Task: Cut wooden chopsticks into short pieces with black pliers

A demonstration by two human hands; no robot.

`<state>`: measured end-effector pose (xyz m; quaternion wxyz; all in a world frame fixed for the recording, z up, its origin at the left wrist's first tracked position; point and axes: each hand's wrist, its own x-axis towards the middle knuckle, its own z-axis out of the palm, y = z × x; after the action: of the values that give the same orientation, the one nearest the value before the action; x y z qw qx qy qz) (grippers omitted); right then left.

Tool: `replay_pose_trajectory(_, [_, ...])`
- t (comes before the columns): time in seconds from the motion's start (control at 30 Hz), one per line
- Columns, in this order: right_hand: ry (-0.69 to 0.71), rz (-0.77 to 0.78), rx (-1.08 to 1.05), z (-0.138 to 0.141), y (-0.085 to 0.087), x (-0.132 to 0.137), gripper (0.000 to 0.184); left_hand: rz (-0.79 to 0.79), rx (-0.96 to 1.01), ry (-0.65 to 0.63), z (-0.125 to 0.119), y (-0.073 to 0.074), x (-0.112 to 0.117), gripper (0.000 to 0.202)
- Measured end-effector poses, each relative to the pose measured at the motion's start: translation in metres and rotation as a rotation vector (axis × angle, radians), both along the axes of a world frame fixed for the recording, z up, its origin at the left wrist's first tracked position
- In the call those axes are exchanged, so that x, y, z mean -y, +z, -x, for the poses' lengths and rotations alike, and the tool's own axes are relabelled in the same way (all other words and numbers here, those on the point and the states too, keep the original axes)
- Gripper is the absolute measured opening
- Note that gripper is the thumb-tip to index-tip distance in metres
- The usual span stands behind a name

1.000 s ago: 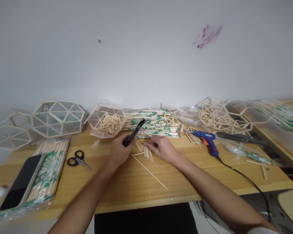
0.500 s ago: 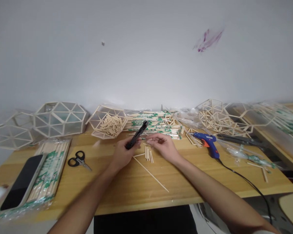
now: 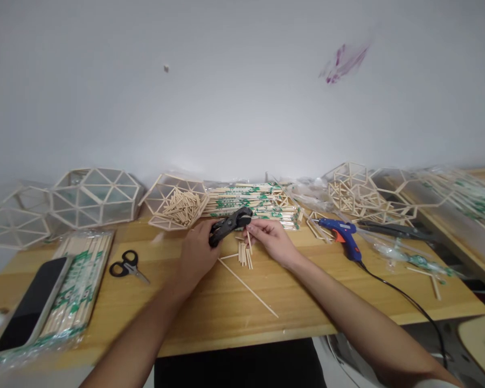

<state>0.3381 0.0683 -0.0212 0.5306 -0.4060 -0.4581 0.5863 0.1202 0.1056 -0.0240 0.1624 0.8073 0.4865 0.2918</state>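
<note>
My left hand (image 3: 200,242) is wrapped round the handles of a black hand cutter (image 3: 228,223), whose head points up and to the right. Between the fingertips of my right hand (image 3: 272,240) is a short wooden stick (image 3: 249,240), its upper end close to the cutter's head. Whether the blades touch the stick I cannot tell. Just below lie several short cut sticks (image 3: 244,255) in a bunch. One long thin stick (image 3: 250,288) runs diagonally over the table, with a short piece near its upper end.
Black scissors (image 3: 129,265), a phone (image 3: 32,304) and wrapped chopsticks (image 3: 78,285) lie on the left. A stick-frame bowl (image 3: 178,207) of short pieces stands behind my left hand, beside more wrapped chopsticks (image 3: 246,196). To the right are a blue glue gun (image 3: 345,231) with its cord and another stick frame (image 3: 359,199).
The cutter has swung from pointing steeply up to lying flatter, its head toward my right hand. My right hand now shows a short stick upright beside the head.
</note>
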Motion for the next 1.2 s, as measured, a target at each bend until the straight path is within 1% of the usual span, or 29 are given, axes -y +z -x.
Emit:
replay_pose_trajectory(0.13, [-0.019,-0.033,0.091,-0.001,-0.003,-0.001,0.039,-0.065,-0.114,-0.007,0.000,-0.001,0.001,0.042])
replay_pose_trajectory(0.33, [-0.012,-0.007,0.105,-0.001,-0.002,0.000,0.036,-0.073,-0.196,0.027,0.001,0.002,0.001,0.038])
replay_pose_trajectory(0.47, [-0.013,-0.005,0.141,-0.002,0.001,0.001,0.037,-0.039,-0.234,0.031,0.001,0.006,0.001,0.036])
replay_pose_trajectory(0.6, [-0.009,-0.020,0.170,-0.002,0.002,0.002,0.038,0.004,-0.277,0.042,0.000,0.013,0.003,0.037])
replay_pose_trajectory(0.77, [-0.013,0.019,0.169,0.001,-0.002,0.002,0.039,0.120,-0.388,0.088,-0.002,0.020,0.006,0.025])
replay_pose_trajectory(0.83, [-0.024,0.029,0.175,0.001,-0.004,0.001,0.039,0.096,-0.391,0.082,-0.002,0.018,0.006,0.028])
replay_pose_trajectory(0.93, [-0.022,0.008,0.199,-0.001,-0.005,-0.001,0.037,0.016,-0.345,0.048,-0.001,0.012,0.003,0.038])
replay_pose_trajectory(1.03, [-0.017,-0.012,0.211,-0.003,-0.005,-0.002,0.034,-0.002,-0.325,0.050,-0.001,0.006,0.002,0.037])
replay_pose_trajectory(1.1, [-0.023,-0.018,0.216,-0.003,-0.005,-0.001,0.033,0.007,-0.324,0.051,-0.001,0.006,0.002,0.037])
replay_pose_trajectory(1.2, [-0.028,-0.021,0.214,-0.002,-0.004,0.000,0.034,0.032,-0.332,0.046,-0.001,0.011,0.003,0.036])
